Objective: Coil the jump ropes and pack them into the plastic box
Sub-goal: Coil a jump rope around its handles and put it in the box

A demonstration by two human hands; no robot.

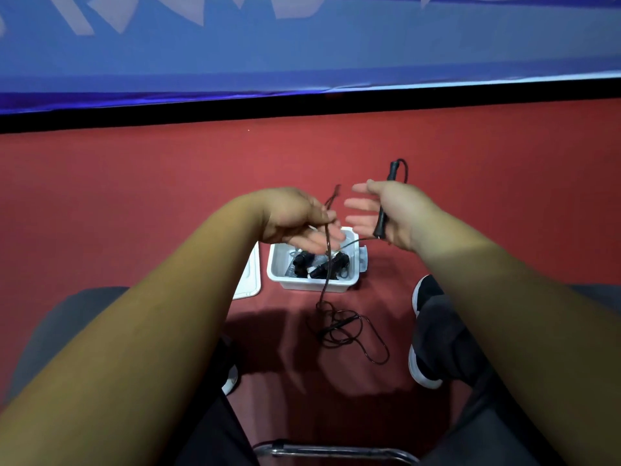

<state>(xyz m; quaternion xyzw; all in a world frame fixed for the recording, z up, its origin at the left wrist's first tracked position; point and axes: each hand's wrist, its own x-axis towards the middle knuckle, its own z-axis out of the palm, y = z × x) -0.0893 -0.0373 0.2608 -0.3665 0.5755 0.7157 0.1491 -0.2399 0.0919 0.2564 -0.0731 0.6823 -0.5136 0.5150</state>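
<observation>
Mid-frame, L hand (pixel 295 218) pinches rope (pixel 337 325) btw thumb & fingers, R hand (pixel 391 213) pins its handle (pixel 382 220) under thumb w/ fingers straight, slack trailing to a tangle on floor (pixel 134 196) just below box (pixel 279 275) of other ropes (pixel 302 264).

The red floor (pixel 134 196) carries an open white plastic box (pixel 316 286), its flat white lid (pixel 250 280) lying just beside it on the left, a loose tangle of black jump rope (pixel 342 331) sprawled nearer than the box, and dark white-soled shoes (pixel 424 292) right of the tangle.
</observation>
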